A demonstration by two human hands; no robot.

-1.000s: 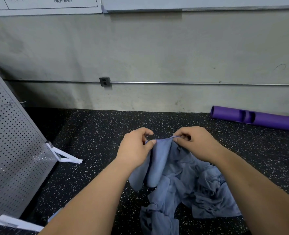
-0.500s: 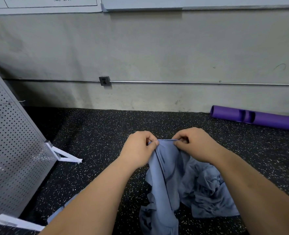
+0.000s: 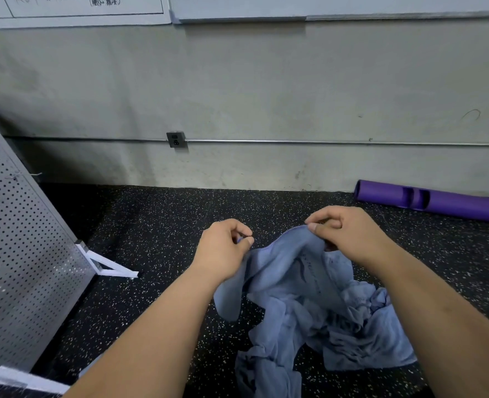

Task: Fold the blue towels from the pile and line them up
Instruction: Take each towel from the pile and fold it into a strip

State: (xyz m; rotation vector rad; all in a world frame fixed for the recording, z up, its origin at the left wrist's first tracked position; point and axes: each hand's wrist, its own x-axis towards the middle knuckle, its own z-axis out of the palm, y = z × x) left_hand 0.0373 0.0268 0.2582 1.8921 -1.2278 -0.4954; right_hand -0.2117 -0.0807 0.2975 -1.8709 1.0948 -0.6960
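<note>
Blue towels lie crumpled in a heap on the black speckled floor just in front of me, a little right of the middle, and one of them is held up off the heap between my two hands. At the far left, a grey metal panel full of small holes stands at a slant, and its white foot rests on the floor beside it. Behind, along the pale wall, a thin metal pipe runs level from a small socket off to the right, and the lower edge of a whiteboard shows at the very top. Next comes my left hand, fingers curled, thumb and forefinger pinching a small bit of blue edge. From there the raised towel sags in a shallow dip and climbs to my right hand, which grips its upper edge with thumb and curled fingers. My hands are apart, with the cloth slack between them rather than pulled tight. The towel's lower part hangs down in folds and runs into the heap on the floor; I cannot tell how many towels are in it. Far right, a purple tube lies on the floor against the wall, well apart from the heap.
</note>
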